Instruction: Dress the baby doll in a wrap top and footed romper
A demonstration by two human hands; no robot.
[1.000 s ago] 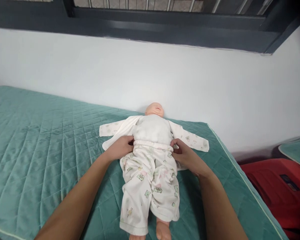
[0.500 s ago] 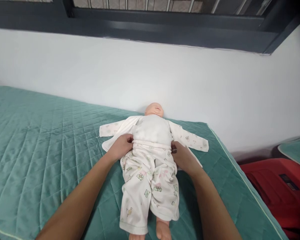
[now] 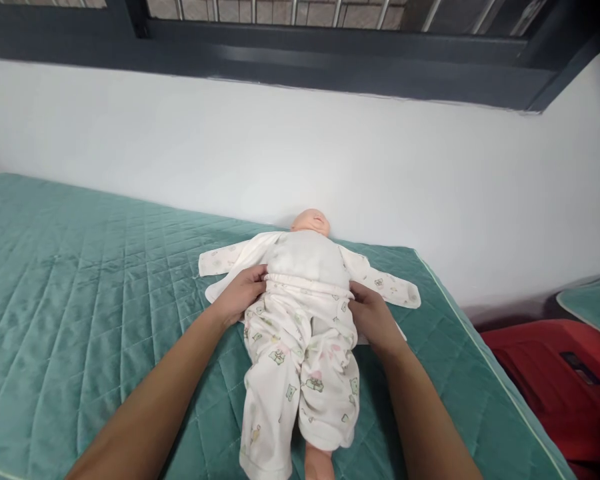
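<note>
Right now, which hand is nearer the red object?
Right: the right hand is at the waistband, towards the red object; the left hand, farther away, is at the waistband's other side.

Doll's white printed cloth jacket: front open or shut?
Open. The white printed cloth jacket is spread to both sides on the green quilted cover, baring the doll's plain white torso.

free: green quilt (image 3: 115, 300) left of doll (image 3: 307, 257) | blocked: wall (image 3: 280, 147) behind head (image 3: 310, 221) | obstacle: outspread sleeve (image 3: 395, 289) at right
</note>
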